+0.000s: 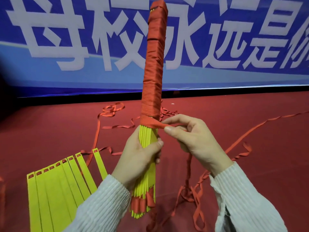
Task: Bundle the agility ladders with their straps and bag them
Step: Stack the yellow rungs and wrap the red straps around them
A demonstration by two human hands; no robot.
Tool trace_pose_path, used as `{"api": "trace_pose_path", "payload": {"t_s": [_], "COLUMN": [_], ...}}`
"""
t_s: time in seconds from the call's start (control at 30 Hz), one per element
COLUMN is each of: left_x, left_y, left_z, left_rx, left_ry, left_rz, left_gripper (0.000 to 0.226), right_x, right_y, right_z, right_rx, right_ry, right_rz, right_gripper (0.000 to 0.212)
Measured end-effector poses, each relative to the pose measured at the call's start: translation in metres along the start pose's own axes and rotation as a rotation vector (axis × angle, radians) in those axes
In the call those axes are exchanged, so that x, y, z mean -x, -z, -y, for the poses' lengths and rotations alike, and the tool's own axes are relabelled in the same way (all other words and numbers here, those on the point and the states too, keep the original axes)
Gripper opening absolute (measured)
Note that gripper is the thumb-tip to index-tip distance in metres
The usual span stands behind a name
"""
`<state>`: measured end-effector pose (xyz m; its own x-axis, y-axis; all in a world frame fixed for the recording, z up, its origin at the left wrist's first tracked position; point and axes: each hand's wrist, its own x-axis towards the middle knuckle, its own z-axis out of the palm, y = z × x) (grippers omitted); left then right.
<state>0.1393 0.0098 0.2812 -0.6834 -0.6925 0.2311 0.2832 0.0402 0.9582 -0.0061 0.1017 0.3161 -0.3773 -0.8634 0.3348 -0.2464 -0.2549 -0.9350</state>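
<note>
A bundle of yellow ladder rungs stands nearly upright in front of me. Its upper two thirds are wound in red strap. My left hand grips the bare yellow part just below the wrapping. My right hand pinches the free run of red strap between thumb and fingers, right beside the lowest turn. From that hand the strap hangs down to the floor. A second set of yellow rungs lies fanned out flat at the lower left.
Loose red strap trails in loops over the red carpet, to the right and behind the bundle. A blue banner with large white characters stands along the back.
</note>
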Motion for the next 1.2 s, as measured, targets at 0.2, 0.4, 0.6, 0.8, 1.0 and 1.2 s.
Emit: {"api": "trace_pose_path", "payload": {"t_s": [0.2, 0.4, 0.6, 0.8, 1.0, 1.2], "left_x": [0.000, 0.001, 0.009, 0.009, 0.013, 0.002], "left_y": [0.003, 0.013, -0.006, 0.007, -0.012, 0.006], "left_z": [0.003, 0.013, -0.005, -0.014, -0.006, 0.000], "left_rx": [-0.250, -0.516, 0.196, 0.328, 0.358, 0.128], "left_ry": [-0.111, -0.215, 0.013, 0.202, 0.225, 0.153], "left_rz": [-0.103, -0.163, 0.068, 0.351, 0.144, -0.009], "left_gripper": [0.057, 0.063, 0.060, 0.053, 0.052, 0.040], "right_x": [0.002, 0.002, -0.005, 0.000, -0.002, -0.002], "right_y": [-0.001, 0.001, -0.007, -0.005, -0.025, -0.004], "right_z": [0.004, -0.002, -0.014, -0.010, -0.013, -0.015], "right_rx": [-0.158, -0.273, -0.257, -0.387, -0.188, 0.145], "right_ry": [0.066, 0.052, -0.039, -0.048, 0.051, 0.058], "right_rz": [-0.144, -0.184, -0.146, -0.034, -0.078, -0.042], "right_gripper": [0.009, 0.008, 0.032, 0.036, 0.029, 0.021]}}
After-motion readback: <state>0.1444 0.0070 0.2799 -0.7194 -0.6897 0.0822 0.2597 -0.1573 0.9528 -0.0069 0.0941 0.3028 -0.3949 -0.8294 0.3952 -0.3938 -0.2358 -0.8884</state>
